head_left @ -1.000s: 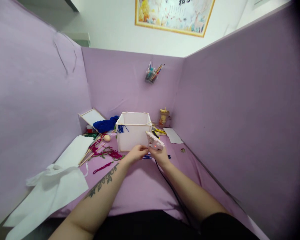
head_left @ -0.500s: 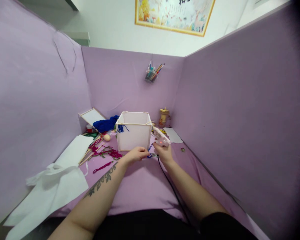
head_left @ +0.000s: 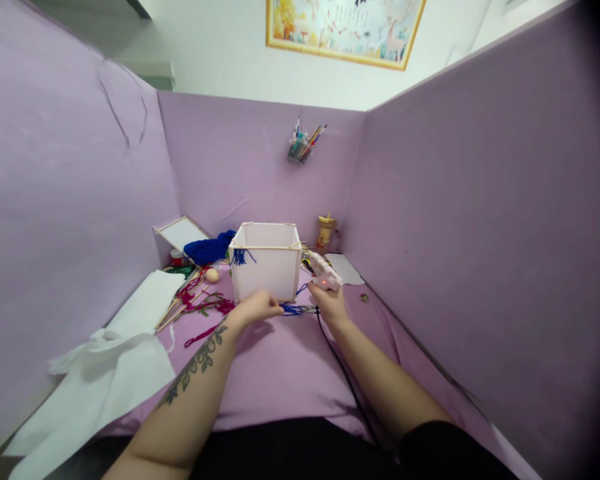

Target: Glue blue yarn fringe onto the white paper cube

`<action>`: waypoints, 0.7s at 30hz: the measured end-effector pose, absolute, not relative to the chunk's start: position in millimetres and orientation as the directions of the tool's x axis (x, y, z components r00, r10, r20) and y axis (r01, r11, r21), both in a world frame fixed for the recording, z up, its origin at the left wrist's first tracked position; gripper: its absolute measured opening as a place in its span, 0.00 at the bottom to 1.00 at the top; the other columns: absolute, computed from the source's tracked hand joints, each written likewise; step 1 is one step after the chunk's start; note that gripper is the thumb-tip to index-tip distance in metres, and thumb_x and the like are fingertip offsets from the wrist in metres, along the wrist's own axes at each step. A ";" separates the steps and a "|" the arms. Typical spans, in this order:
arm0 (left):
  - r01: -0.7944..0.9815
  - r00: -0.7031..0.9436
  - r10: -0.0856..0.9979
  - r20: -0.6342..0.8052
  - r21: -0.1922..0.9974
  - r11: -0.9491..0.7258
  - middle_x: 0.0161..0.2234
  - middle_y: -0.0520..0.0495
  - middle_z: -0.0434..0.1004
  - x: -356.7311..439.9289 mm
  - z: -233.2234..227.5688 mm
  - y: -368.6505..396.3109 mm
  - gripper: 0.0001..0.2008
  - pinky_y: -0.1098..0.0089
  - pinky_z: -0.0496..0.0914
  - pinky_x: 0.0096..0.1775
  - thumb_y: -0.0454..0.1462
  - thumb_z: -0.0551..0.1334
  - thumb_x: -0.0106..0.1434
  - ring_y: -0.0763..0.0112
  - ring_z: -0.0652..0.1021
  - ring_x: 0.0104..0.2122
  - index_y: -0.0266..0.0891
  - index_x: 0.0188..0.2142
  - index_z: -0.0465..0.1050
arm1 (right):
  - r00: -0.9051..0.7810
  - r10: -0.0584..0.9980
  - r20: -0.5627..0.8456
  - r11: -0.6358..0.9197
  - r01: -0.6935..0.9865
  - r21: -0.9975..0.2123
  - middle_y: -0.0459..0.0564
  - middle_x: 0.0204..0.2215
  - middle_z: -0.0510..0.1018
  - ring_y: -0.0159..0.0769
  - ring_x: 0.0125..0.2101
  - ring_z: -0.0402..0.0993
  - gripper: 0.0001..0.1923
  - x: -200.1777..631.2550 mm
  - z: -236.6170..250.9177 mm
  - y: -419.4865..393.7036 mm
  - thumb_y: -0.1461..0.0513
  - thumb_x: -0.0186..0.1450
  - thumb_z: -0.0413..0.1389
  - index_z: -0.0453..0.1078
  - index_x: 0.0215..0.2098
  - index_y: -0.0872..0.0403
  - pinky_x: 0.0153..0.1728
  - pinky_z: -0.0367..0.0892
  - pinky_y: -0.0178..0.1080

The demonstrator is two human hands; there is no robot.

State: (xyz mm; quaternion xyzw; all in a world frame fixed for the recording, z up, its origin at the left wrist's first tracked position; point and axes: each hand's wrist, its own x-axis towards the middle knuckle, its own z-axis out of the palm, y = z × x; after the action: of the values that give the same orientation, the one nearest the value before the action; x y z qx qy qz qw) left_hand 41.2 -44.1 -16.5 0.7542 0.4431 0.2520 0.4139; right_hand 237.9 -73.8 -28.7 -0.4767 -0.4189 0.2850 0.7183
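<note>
A white open-topped box framed with thin sticks [head_left: 265, 263] stands on the purple table, a blue yarn tassel [head_left: 241, 256] hanging at its near left corner. My right hand [head_left: 330, 301] grips a pale glue gun [head_left: 324, 273] with a red light, to the right of the box; its black cord [head_left: 347, 380] trails toward me. My left hand [head_left: 256, 308] pinches one end of a blue yarn strand [head_left: 295, 309] that lies on the table in front of the box, stretching toward my right hand.
Red yarn and wooden sticks [head_left: 200, 303] lie left of the box, with white paper sheets [head_left: 110, 363] nearer me. Blue yarn [head_left: 207, 248] and a framed white panel [head_left: 180, 233] sit behind. A pen cup [head_left: 300, 148] hangs on the back wall; purple partitions enclose the table.
My right hand swung the glue gun from the box's front to its right side. My left hand drew back left, pulling the blue strand out along the table.
</note>
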 end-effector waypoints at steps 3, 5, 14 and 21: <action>0.571 0.502 0.863 0.057 0.727 -0.380 0.14 0.54 0.62 42.5 -14.0 -41.9 0.10 0.71 0.54 0.25 0.36 0.63 0.52 0.74 0.62 0.17 0.37 0.17 0.71 | 0.452 0.822 0.345 0.371 0.034 -0.928 0.44 0.20 0.72 0.30 0.19 0.64 0.14 235.4 -30.0 -75.2 0.59 0.50 0.61 0.73 0.34 0.56 0.21 0.60 0.34; 0.549 0.462 0.871 0.165 0.718 -0.428 0.20 0.52 0.71 45.5 -12.8 -41.6 0.02 0.72 0.58 0.27 0.33 0.63 0.51 0.72 0.69 0.22 0.36 0.25 0.75 | 0.408 0.835 0.371 0.380 0.061 -0.923 0.44 0.20 0.72 0.31 0.19 0.63 0.13 233.6 -32.9 -75.1 0.60 0.51 0.61 0.73 0.34 0.56 0.21 0.60 0.35; 0.143 0.397 0.918 0.000 0.988 -0.061 0.24 0.51 0.73 68.5 -9.6 -54.9 0.14 0.76 0.56 0.21 0.44 0.64 0.58 0.77 0.69 0.19 0.34 0.36 0.73 | 0.199 0.804 0.560 0.533 0.175 -0.828 0.47 0.34 0.77 0.35 0.30 0.70 0.15 228.3 -48.8 -74.6 0.61 0.54 0.61 0.73 0.40 0.53 0.33 0.68 0.38; -0.107 0.536 0.813 -0.228 0.937 0.333 0.31 0.47 0.77 72.0 -11.6 -61.4 0.12 0.78 0.65 0.25 0.39 0.69 0.55 0.73 0.79 0.28 0.34 0.32 0.70 | 0.140 0.780 0.609 0.576 0.219 -0.788 0.48 0.37 0.76 0.37 0.34 0.71 0.12 228.5 -49.1 -75.8 0.63 0.56 0.59 0.73 0.40 0.52 0.39 0.69 0.40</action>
State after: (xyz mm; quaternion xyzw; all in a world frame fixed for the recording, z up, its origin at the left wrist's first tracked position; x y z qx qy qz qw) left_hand 72.0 -61.4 -11.6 0.4840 0.3645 0.3150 0.7305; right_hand 228.5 -75.8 -49.1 -0.4045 -0.6176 0.2201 0.6376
